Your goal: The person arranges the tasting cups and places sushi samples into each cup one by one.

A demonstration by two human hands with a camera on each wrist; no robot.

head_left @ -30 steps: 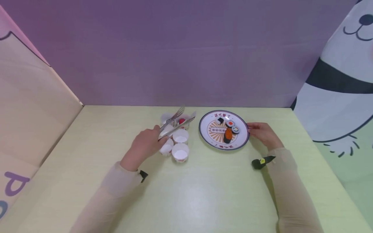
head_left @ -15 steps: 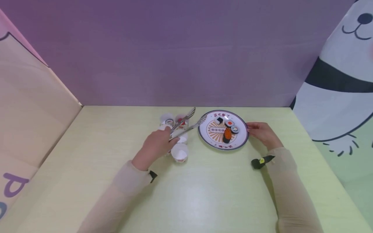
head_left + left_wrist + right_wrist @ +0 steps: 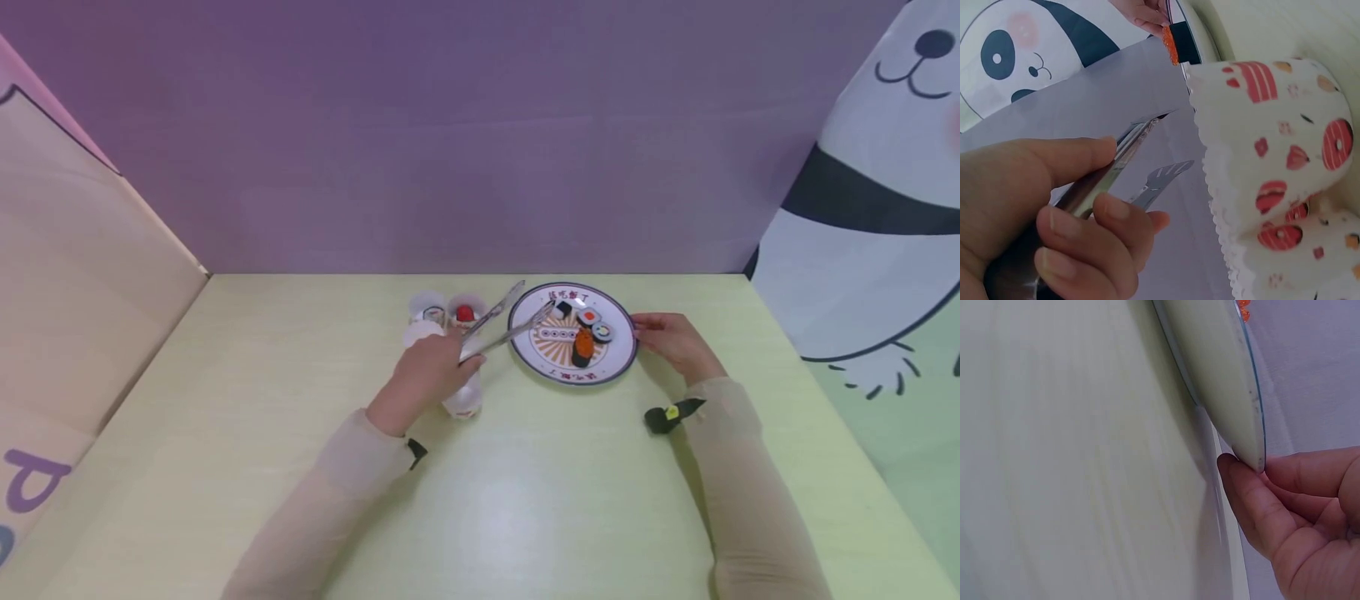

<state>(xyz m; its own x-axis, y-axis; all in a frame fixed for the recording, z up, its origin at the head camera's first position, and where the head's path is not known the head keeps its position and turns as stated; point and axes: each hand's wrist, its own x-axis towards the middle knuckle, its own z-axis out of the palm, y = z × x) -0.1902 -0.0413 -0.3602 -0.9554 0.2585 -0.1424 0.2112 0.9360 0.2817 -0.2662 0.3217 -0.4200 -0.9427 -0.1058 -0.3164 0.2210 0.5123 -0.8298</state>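
Note:
Metal tongs (image 3: 513, 332) are held in my left hand (image 3: 429, 368), thumb and curled fingers round them in the left wrist view. Their two arms are spread with nothing between. One tip lies over the left part of a round white plate (image 3: 612, 360), near a black-and-white sushi piece (image 3: 562, 310). My right hand (image 3: 678, 343) pinches the plate's right rim; the right wrist view shows thumb and fingers on either side of the edge (image 3: 1259, 440). On the plate also sit two sushi rolls (image 3: 602, 333) and an orange roe-topped sushi (image 3: 583, 345).
Several white paper cups (image 3: 463, 406) with a pink-red print (image 3: 1285, 137) stand left of the plate, partly hidden by my left hand. One back cup contains a red piece (image 3: 465, 313). A purple backdrop (image 3: 480, 167) rises behind the table (image 3: 525, 500).
My left hand has moved right with the tongs, from over the cups until one tip is above the plate. The tongs' arms have spread wider. My right hand stays on the rim.

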